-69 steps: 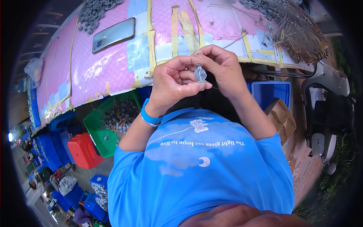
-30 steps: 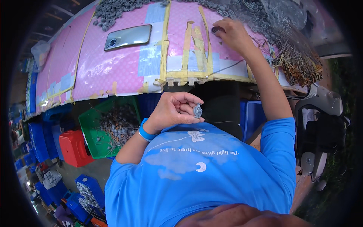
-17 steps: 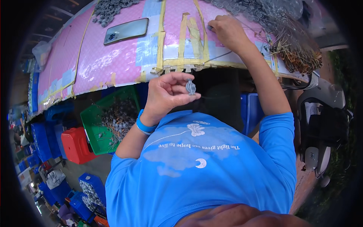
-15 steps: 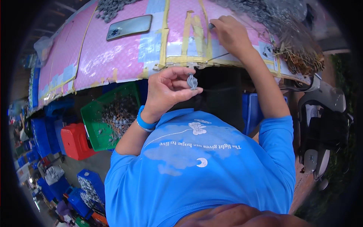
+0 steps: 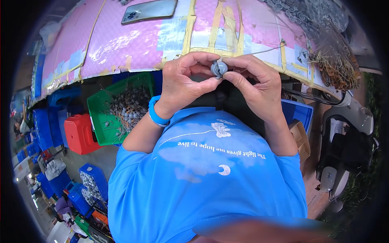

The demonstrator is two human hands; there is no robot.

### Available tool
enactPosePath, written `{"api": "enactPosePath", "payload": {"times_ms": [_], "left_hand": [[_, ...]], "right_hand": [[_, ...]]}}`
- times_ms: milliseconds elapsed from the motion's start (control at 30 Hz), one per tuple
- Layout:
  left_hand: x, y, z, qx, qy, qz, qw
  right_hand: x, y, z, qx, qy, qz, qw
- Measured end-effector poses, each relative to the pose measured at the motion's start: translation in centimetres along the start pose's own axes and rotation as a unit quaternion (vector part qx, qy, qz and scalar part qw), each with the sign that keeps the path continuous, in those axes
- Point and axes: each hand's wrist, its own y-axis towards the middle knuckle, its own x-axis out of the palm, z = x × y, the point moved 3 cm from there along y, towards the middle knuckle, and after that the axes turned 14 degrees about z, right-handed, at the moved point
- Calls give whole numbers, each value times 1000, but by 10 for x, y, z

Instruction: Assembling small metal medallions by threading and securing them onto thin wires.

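In front of my chest, just off the table's near edge, my two hands meet at a small round grey plastic piece. My left hand (image 5: 188, 77) pinches a flat-edged grey part between thumb and forefinger. A domed grey shell (image 5: 219, 68) sits against it, pinched by the thumb and forefinger of my right hand (image 5: 256, 83). A dark gap shows between the two halves. The other fingers of both hands curl inward. A blue band (image 5: 156, 113) circles my left wrist.
The table (image 5: 121, 48) has a pink, taped cover. On it lie a phone (image 5: 149, 11), a thin wire (image 5: 267, 49), grey round parts (image 5: 289, 8) and a wire bundle (image 5: 334, 60). Below left stand a green crate (image 5: 97, 105) with grey balls on wires and a red stool (image 5: 81, 133).
My right hand has come back from the table with a grey shell and now meets my left hand. The left has risen slightly in view, and the table sits higher.
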Motion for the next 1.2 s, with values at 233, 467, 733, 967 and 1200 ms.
{"api": "enactPosePath", "payload": {"times_ms": [233, 467, 733, 967, 1200], "left_hand": [[4, -1, 6, 133, 195, 13, 972], [11, 9, 6, 223, 246, 26, 943], [18, 20, 6, 32, 14, -83, 996], [29, 12, 16, -48, -33, -88, 994], [31, 12, 15, -14, -48, -65, 997]], "right_hand": [[9, -3, 14, 150, 33, 16, 988], [10, 1, 22, 135, 19, 53, 989], [-13, 5, 40, 135, 275, -24, 952], [-6, 7, 42, 124, 362, -68, 922], [-6, 5, 44, 107, 332, -3, 937]]}}
